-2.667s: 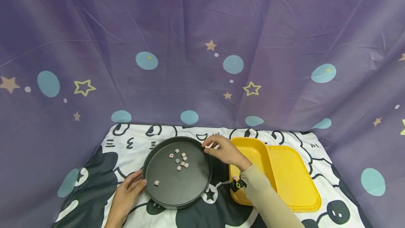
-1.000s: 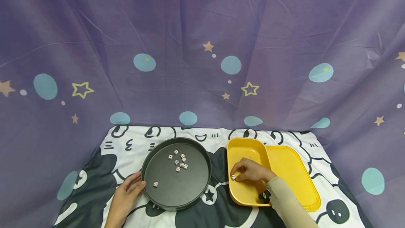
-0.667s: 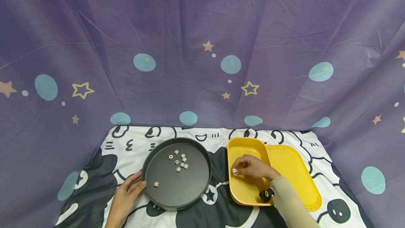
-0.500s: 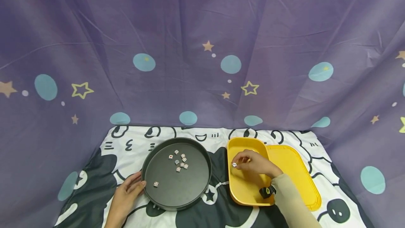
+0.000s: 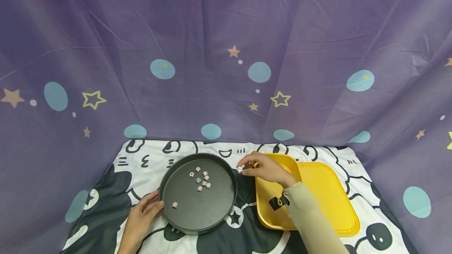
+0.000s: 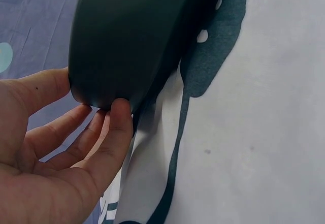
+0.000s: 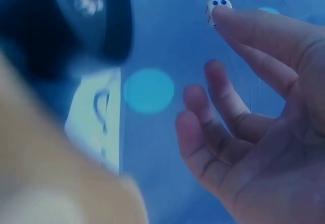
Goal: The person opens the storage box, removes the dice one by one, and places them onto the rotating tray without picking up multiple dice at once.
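Observation:
My right hand (image 5: 268,169) pinches a small white die (image 5: 240,169) between thumb and forefinger, just off the right rim of a round dark pan (image 5: 183,214). In the right wrist view the die (image 7: 219,3) shows blue pips at the thumb tip, while the other fingers stay loosely bent. My left hand (image 5: 140,216) holds the pan's left side from outside; in the left wrist view its thumb and fingers (image 6: 121,115) bear on the dark wall. Inside the pan lie several dice (image 5: 199,188), most grouped above the middle, with one lone die (image 5: 174,205) at lower left.
A yellow box (image 5: 263,216) stands right of the pan, under my right forearm. Beside it lies a flat yellow lid (image 5: 328,199). The cloth (image 5: 141,148) is black and white with cartoon faces. A purple curtain (image 5: 212,22) with stars rises behind.
From the pan's rim my right hand went into the yellow box and took hold of a die. It has since lifted and moved left toward the pan. My left hand stays put.

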Available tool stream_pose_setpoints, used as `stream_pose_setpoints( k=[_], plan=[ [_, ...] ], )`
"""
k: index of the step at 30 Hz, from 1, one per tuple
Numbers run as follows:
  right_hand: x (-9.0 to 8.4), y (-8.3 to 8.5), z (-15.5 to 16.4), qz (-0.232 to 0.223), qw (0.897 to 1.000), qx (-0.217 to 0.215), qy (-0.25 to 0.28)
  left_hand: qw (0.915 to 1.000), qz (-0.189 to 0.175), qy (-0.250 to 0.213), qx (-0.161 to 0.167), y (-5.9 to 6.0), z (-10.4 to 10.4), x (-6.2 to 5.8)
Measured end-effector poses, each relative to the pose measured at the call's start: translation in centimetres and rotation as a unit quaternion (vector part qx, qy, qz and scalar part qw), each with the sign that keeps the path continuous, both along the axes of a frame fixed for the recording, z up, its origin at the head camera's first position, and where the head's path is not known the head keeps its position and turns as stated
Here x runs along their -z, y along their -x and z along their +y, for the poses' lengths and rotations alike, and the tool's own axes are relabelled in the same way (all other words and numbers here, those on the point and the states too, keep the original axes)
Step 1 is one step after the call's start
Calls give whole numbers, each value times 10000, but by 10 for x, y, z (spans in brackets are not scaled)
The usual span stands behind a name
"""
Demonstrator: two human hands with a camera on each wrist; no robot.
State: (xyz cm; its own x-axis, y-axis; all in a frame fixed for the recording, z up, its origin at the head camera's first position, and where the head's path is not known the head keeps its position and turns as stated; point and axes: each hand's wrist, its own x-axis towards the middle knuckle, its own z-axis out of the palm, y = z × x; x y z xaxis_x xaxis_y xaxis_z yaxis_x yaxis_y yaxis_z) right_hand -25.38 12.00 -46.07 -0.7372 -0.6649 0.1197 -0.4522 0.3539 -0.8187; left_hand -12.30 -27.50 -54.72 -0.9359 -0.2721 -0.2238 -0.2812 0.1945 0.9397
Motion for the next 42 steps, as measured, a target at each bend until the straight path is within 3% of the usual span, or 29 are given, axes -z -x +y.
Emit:
stream_pose_setpoints(
  k=[7, 12, 16, 19, 24, 30, 42],
  plan=[
    [3, 8, -54, 270, 9987, -73, 414, 9997, 150, -177, 46, -2, 0, 0],
    [-4, 5, -94, 143, 9988, 9, 471, 9993, 231, -288, 39, -3, -2, 1],
    [5, 8, -115, -89, 9990, 155, 421, 9994, 202, -276, 21, -3, -2, 1],
    [27, 16, -127, -86, 9987, 220, 451, 9994, 188, -273, -7, -3, -2, 1],
    [43, 18, -139, -76, 9990, 206, 398, 9993, 229, -287, 10, -3, -2, 2],
    [51, 18, -144, -180, 9991, 179, 347, 9994, 221, -283, 6, -2, -1, 3],
    [42, 15, -139, -165, 9990, 277, 324, 9993, 183, -316, -14, -2, -2, 3]
  ],
)
